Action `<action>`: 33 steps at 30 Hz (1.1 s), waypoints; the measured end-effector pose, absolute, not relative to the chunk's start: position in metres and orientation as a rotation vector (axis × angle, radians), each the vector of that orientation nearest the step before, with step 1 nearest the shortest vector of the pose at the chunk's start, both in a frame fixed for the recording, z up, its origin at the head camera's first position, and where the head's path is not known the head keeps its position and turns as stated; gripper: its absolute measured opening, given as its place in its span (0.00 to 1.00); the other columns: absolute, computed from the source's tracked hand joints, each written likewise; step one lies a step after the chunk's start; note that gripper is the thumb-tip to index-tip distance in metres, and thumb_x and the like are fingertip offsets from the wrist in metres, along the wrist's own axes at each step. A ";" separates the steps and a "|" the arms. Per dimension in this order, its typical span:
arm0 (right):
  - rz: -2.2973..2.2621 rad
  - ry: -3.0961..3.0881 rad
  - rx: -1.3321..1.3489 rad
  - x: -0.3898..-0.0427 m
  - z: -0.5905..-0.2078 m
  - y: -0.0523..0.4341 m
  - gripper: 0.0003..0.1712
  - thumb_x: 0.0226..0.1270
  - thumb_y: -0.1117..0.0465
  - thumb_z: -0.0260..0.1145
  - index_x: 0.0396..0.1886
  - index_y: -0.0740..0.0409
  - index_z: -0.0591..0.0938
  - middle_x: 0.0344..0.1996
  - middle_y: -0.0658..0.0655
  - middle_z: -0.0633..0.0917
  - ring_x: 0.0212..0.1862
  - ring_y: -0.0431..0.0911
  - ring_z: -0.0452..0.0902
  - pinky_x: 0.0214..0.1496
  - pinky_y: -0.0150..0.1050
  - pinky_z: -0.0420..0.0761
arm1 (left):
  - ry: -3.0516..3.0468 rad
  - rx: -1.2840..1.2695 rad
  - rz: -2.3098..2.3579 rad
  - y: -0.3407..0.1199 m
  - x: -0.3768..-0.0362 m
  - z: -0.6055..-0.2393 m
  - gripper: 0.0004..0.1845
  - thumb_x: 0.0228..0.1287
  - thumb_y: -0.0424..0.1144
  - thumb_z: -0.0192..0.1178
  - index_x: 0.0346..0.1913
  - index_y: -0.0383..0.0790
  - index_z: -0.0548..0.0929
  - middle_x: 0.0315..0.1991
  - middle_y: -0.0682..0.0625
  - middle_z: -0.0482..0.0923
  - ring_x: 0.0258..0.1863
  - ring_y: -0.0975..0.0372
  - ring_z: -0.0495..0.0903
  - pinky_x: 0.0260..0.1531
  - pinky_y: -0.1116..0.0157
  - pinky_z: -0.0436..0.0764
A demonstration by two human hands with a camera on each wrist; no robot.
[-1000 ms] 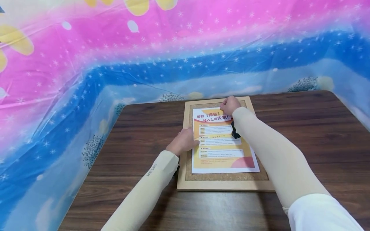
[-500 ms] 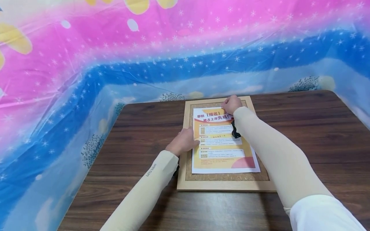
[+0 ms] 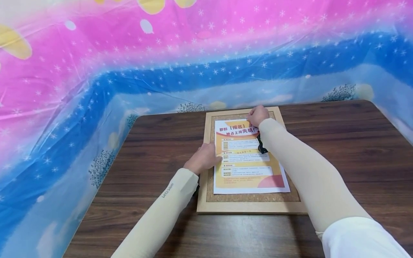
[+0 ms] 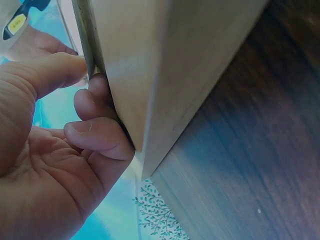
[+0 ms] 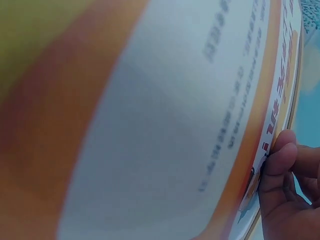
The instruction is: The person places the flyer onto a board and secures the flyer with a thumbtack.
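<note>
The left hand (image 3: 204, 159) curls its fingers around the left edge of the cork board (image 3: 251, 203), which lies flat on the counter (image 3: 338, 143). The right hand (image 3: 257, 115) pinches the top edge of the flyer (image 3: 248, 168) lying on that board between both hands.

Lighting: bright, even, diffuse in the head view; no single source evident. Soft, short shadows beside both beige sleeves on the dark brown wooden table (image 3: 338, 143). Faint sheen and creases on the glossy pink-and-blue plastic backdrop sheet (image 3: 129, 71).
Distortion: wide-angle bend, table edges and backdrop bands curving toward the frame borders.
Left wrist view: dimmer, bluish cast; the pale wooden frame (image 4: 165, 75) soft, fingers fairly sharp.
Right wrist view: the orange-and-white printed paper flyer (image 5: 150, 120) strongly blurred close up, print unreadable; sharper near the fingertips.
</note>
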State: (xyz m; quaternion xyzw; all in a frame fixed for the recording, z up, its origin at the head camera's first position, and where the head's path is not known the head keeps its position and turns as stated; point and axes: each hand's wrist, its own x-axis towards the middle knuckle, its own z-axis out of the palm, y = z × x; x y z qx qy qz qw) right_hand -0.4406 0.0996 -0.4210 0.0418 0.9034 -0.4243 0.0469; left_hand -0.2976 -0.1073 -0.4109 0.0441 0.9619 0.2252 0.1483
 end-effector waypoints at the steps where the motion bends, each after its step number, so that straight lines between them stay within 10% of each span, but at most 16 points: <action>1: -1.287 2.760 0.128 -0.440 -0.420 0.099 0.10 0.69 0.59 0.60 0.39 0.62 0.82 0.29 0.60 0.82 0.29 0.50 0.78 0.38 0.46 0.77 | 2.766 0.127 0.648 -0.107 -0.298 -0.411 0.26 0.64 0.41 0.60 0.61 0.34 0.67 0.37 0.47 0.76 0.28 0.61 0.79 0.23 0.66 0.76; 26: -1.150 2.789 0.070 -0.440 -0.421 0.114 0.13 0.72 0.59 0.54 0.33 0.63 0.80 0.27 0.60 0.80 0.32 0.52 0.77 0.36 0.46 0.76 | 2.753 0.185 0.630 -0.100 -0.297 -0.410 0.28 0.65 0.42 0.58 0.64 0.34 0.65 0.40 0.45 0.77 0.28 0.60 0.78 0.18 0.67 0.72; 33: -1.188 2.704 -0.189 -0.436 -0.410 0.115 0.20 0.77 0.53 0.44 0.54 0.60 0.74 0.27 0.60 0.76 0.25 0.50 0.70 0.28 0.44 0.72 | 2.864 0.182 0.585 -0.110 -0.302 -0.408 0.25 0.68 0.44 0.54 0.61 0.33 0.68 0.41 0.45 0.76 0.31 0.59 0.77 0.21 0.65 0.74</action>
